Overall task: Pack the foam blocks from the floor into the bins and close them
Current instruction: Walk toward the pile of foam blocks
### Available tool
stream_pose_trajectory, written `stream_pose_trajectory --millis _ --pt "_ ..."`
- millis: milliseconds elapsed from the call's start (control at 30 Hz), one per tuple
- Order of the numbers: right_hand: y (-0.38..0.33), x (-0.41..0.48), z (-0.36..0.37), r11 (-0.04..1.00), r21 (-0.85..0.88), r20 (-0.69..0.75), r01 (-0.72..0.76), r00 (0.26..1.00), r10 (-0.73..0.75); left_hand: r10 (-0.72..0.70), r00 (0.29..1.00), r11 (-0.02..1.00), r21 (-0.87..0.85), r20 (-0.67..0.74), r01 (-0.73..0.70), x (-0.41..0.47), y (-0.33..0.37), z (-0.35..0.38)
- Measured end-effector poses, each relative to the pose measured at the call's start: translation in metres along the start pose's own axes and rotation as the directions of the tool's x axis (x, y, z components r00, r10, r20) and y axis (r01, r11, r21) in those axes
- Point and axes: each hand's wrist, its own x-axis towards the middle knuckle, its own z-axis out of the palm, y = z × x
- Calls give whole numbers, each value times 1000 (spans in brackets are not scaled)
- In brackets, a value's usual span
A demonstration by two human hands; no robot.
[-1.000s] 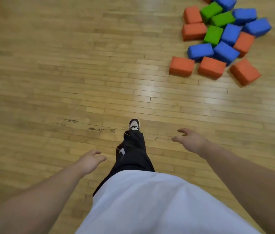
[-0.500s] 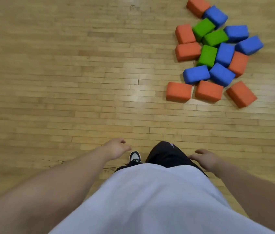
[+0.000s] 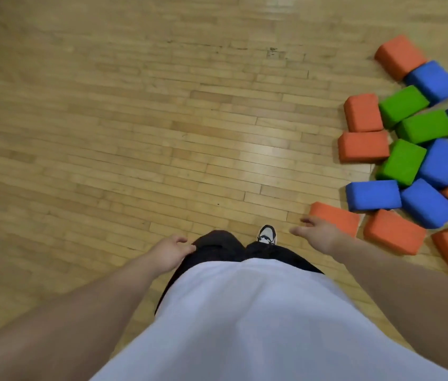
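A heap of foam blocks lies on the wooden floor at the right: several orange ones, such as the nearest orange block [image 3: 339,217], several blue ones like the blue block [image 3: 372,195], and three green ones, one being the green block [image 3: 403,162]. My right hand [image 3: 317,235] hangs with relaxed fingers just in front of the nearest orange block, holding nothing. Beside my dark trouser leg my left hand [image 3: 169,251] is loosely curled and holds nothing. No bin is in view.
Bare wooden floor [image 3: 135,133] stretches to the left and ahead. My white shirt fills the bottom, and one shoe [image 3: 267,234] shows below my legs.
I have walked forward and the view has turned left, so the block heap now sits closer and at the right edge. My right hand has come up next to the nearest orange block.
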Motion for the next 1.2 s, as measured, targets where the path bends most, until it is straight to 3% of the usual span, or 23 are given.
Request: stream_pose_trajectory --millis 167,267,400,567,700,900,1200 --pt "-104 47 -74 986 47 -21 163 987 -162 -65 995 998 -13 -76 64 41 65 -75" --pt "-139 79 -115 981 72 -22 178 984 -177 -56 995 998 -3 -83 56 79 127 -106" --pt "-152 129 -167 985 160 -52 56 997 -49 -2 1000 998 57 -28 3 133 239 -131" --pt "-144 163 -250 949 273 -86 -160 978 190 74 991 963 249 115 -101 189 404 -139" --pt "-135 178 -317 886 400 -132 -232 943 307 206 937 849 424 284 -315 204 558 -127" --pt "-139 219 -410 783 561 -122 -271 908 401 359 835 685 490 417 -539 225 755 -104" --pt "-168 328 -600 741 668 -216 -67 935 280 266 927 665 646 264 -374 284 932 -118"
